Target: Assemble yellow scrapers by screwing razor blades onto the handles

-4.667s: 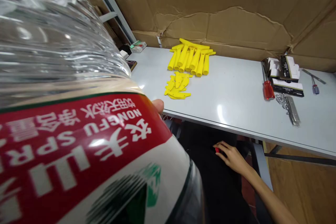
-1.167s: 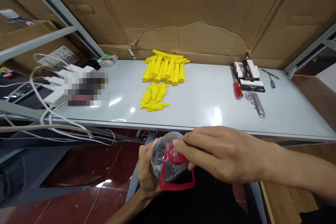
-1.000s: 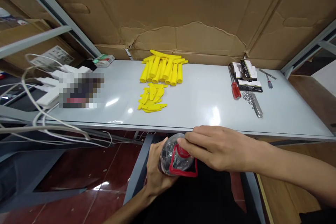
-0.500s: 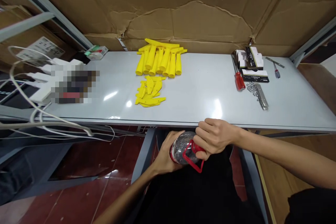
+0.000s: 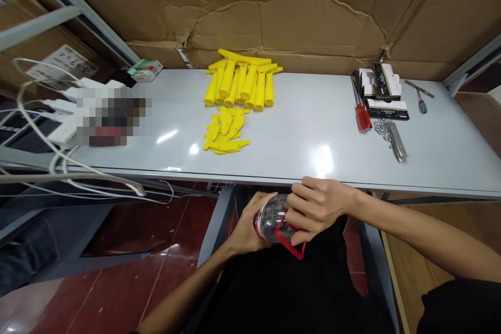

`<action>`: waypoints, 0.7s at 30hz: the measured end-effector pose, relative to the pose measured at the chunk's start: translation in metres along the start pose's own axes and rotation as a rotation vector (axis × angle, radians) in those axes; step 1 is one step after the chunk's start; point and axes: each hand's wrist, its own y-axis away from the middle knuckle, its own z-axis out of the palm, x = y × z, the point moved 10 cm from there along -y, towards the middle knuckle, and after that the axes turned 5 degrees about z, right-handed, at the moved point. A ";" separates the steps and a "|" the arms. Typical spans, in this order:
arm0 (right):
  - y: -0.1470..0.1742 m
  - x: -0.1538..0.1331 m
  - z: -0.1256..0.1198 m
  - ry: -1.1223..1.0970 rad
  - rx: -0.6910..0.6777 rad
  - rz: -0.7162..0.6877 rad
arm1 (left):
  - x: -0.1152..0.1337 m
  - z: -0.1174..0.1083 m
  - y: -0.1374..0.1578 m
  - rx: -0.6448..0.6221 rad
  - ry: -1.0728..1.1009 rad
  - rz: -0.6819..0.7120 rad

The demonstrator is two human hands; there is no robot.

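Observation:
A large clear plastic bottle [image 5: 271, 219] with a red carrying handle [image 5: 290, 246] is held tilted over my lap, just in front of the table edge. My left hand [image 5: 250, 224] wraps round the bottle's body from the left. At the bottle's top, the fingers of my right hand [image 5: 316, 206] are closed over the red cap, which they now hide almost wholly. The red handle loop sticks out below my right fingers.
On the white table [image 5: 297, 130] lie yellow T-shaped handles [image 5: 238, 83], flat yellow pieces [image 5: 225, 133], a red screwdriver [image 5: 363, 117], black-and-white boxes [image 5: 381, 91], metal blades [image 5: 397, 141] with screws [image 5: 382, 129], and a small screwdriver [image 5: 421, 106]. White cables [image 5: 43, 141] hang at left.
My right hand has turned slightly on the cap, covering more of it. The bottle stays in my left hand. The whole view has shifted a little.

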 end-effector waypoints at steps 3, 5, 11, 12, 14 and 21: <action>0.004 -0.002 -0.001 0.015 0.027 0.008 | 0.000 0.003 -0.001 -0.004 -0.031 0.004; 0.009 0.000 0.001 0.025 0.030 0.082 | 0.000 0.004 -0.001 0.035 -0.073 -0.004; 0.041 0.014 0.002 0.078 -0.074 0.383 | 0.005 0.014 -0.001 0.142 -0.183 0.003; 0.047 0.015 -0.002 0.098 -0.102 0.434 | 0.005 0.014 -0.001 0.164 -0.203 0.001; 0.056 0.013 -0.015 0.117 -0.118 0.548 | 0.008 0.015 0.001 0.206 -0.251 0.009; 0.057 -0.029 -0.053 -0.135 -0.191 0.851 | 0.031 0.031 0.005 0.204 -0.328 0.130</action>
